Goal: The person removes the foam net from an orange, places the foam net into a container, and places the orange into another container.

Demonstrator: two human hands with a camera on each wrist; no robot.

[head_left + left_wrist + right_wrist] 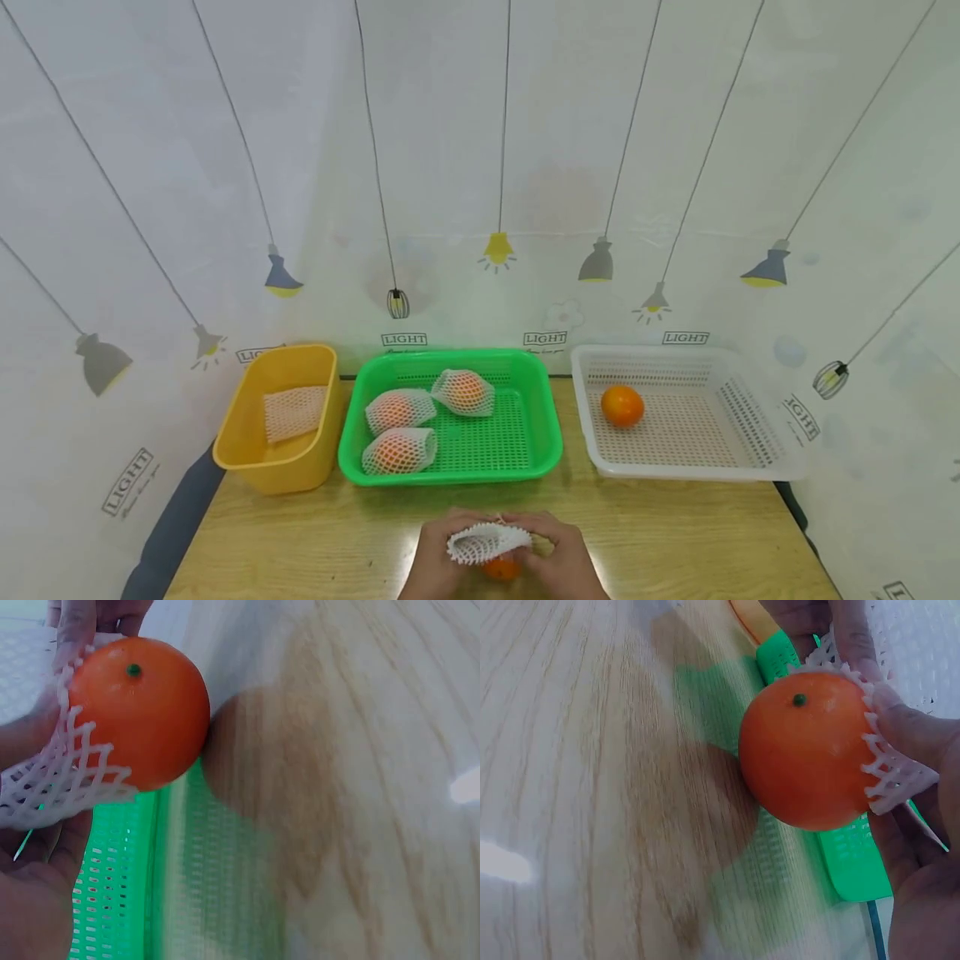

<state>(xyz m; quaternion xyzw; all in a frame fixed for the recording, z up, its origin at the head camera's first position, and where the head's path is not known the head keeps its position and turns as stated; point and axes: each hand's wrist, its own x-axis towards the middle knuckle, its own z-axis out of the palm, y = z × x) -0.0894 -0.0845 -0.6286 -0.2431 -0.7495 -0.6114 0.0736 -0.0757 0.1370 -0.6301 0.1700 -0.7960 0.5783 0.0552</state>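
Low over the front of the table, an orange (501, 570) with a small green stem sits partly inside a white foam net sleeve (486, 543). My left hand (441, 552) grips the net from the left side. From the right, my right hand (557, 553) holds the net's other side with fingers and thumb. Both wrist views show the net's scalloped edge around one side of the orange (146, 712), while its stem side is bare. In the right wrist view the orange (806, 754) is close over the wooden tabletop.
Behind the hands is a green basket (480, 477) with three net-wrapped fruits (400, 451). To its left stands a yellow bin (277, 475) holding foam nets (295, 412). A white basket (690, 471) at right contains one bare orange (622, 406). A patterned curtain (450, 167) hangs behind.
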